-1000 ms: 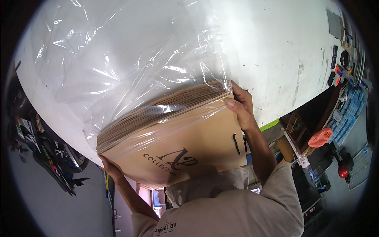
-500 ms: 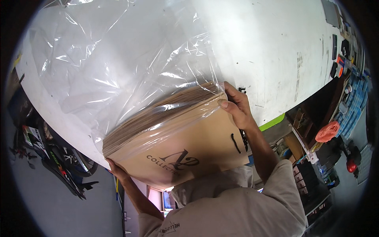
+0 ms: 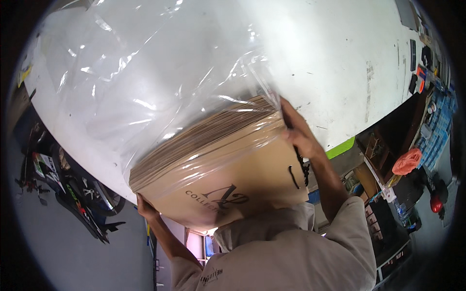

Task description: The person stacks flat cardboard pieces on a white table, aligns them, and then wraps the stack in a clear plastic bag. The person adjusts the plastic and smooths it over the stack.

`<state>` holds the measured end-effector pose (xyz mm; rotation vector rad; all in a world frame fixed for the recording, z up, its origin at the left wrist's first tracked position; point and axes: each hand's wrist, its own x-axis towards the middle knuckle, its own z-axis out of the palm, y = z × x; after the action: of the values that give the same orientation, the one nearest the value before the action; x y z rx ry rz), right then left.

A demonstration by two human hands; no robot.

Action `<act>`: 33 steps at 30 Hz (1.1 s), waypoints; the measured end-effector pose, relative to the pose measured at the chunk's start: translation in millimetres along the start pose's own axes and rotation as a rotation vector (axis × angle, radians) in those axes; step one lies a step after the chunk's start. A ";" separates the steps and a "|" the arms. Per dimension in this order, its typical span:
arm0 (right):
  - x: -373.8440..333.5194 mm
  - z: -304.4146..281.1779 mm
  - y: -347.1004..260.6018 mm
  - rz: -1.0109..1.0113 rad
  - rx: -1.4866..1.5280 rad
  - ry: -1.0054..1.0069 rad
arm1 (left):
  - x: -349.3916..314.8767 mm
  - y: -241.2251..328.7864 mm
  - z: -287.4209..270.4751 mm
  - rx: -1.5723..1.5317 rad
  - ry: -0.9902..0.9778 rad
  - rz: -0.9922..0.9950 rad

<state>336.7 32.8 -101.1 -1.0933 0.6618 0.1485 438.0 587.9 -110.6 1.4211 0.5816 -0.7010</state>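
A thick stack of brown paper bags (image 3: 247, 169) with black cord handles leans against my body, dark print on its front bag. A large clear plastic bag (image 3: 131, 92) spreads over the table and covers the stack's far end, its edge lying across the front bag. My left hand (image 3: 147, 208) holds the stack's left corner from below, most of its fingers hidden behind it. At the right corner my right hand (image 3: 300, 133) grips the stack and the plastic's edge, thumb in front and fingers behind, slightly blurred.
A white table (image 3: 335, 63) stretches ahead. Left of it, a bicycle or motorbike (image 3: 77, 189) stands on the grey floor. On the right are a shelf with a red plastic bag (image 3: 407, 161), blue packs (image 3: 439, 131) and small tools along the table's edge.
The plastic bag has come a little further down over the front of the stack. My right hand has slid slightly down its side, and the stack has shifted slightly right in view.
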 end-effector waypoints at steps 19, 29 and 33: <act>-21.5 -22.0 10.7 0.371 -0.312 0.168 | -12.3 19.3 41.9 0.163 -0.178 0.026; -21.8 -55.9 38.3 0.308 -0.419 0.241 | -12.0 20.6 62.8 0.218 -0.052 0.061; -19.2 -43.9 28.8 0.307 -0.379 0.170 | -17.3 6.5 34.4 0.189 -0.209 0.065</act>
<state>290.5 12.7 -125.3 -1.3717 0.9798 0.4633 429.5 555.2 -91.0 1.5115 0.3112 -0.8578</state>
